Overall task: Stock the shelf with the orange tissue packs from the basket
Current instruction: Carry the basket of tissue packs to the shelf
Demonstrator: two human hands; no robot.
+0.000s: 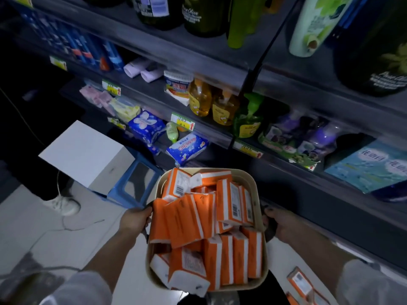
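The basket (253, 181) is held level between both hands, each curled over an opposite rim: the left hand (134, 221) on the left rim, the right hand (280, 225) on the right, its fingers partly hidden behind the wall. All packs (185, 219) in the basket lie between the two grips; neither hand holds one. The near row stands on end, while the upper packs lie tilted with mixed axes. The shelf (319, 201) lies ahead and to the right, so the right hand is nearer. One hand must likely release before picking.
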